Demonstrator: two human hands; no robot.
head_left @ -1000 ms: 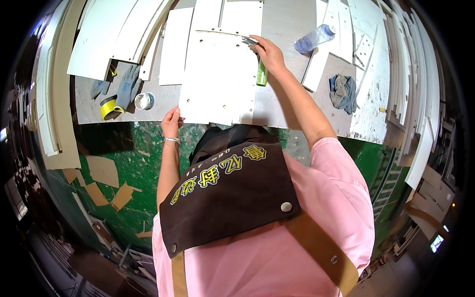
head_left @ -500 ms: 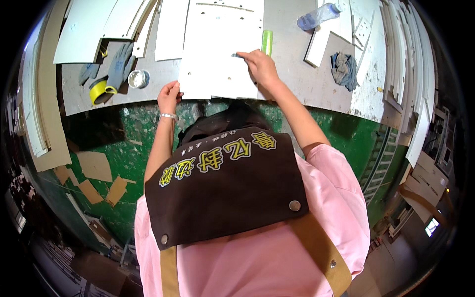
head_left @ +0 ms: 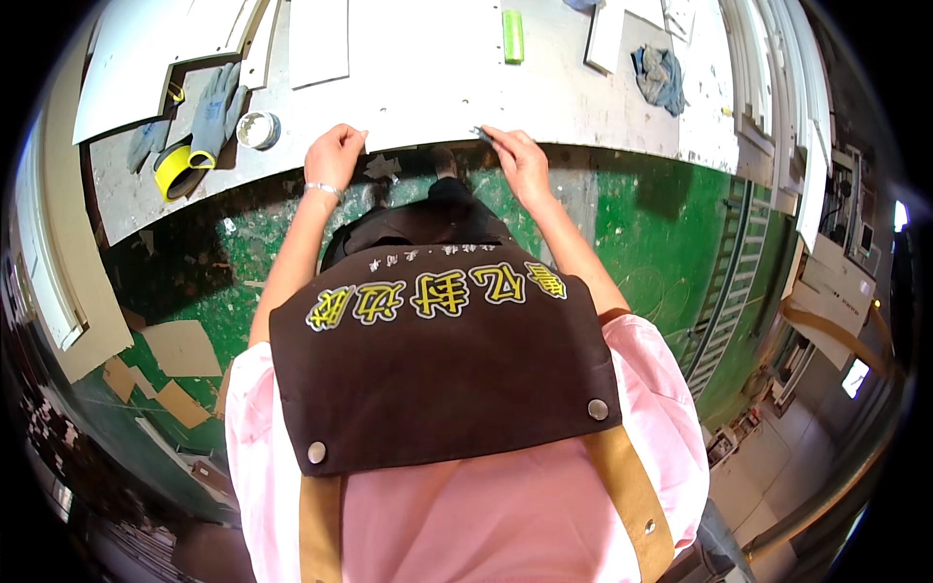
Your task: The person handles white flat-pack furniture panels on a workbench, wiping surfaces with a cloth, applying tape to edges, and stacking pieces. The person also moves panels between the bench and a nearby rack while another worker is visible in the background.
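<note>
A white panel [head_left: 425,73] with small drilled holes lies on the workbench, its near edge at the bench's front. My left hand [head_left: 332,158] is closed, with thumb and fingers pinching the panel's near left corner. At the near right corner, my right hand [head_left: 521,163] is closed on a small dark grey flat piece [head_left: 482,134], too small to tell its kind. That piece touches or nearly touches the panel's near edge. Beyond the right hand lies a bright green block [head_left: 513,37].
On the bench's left are grey work gloves [head_left: 213,115], a yellow tape roll [head_left: 175,174] and a small white-rimmed tub [head_left: 258,129]. A grey-blue rag [head_left: 659,80] lies at right. White boards [head_left: 121,68] lie at far left. A ladder [head_left: 721,282] is on the green floor.
My right hand has drawn back from the panel's middle to its near right corner with the small grey piece. My left hand stays at the near left corner. The view has shifted.
</note>
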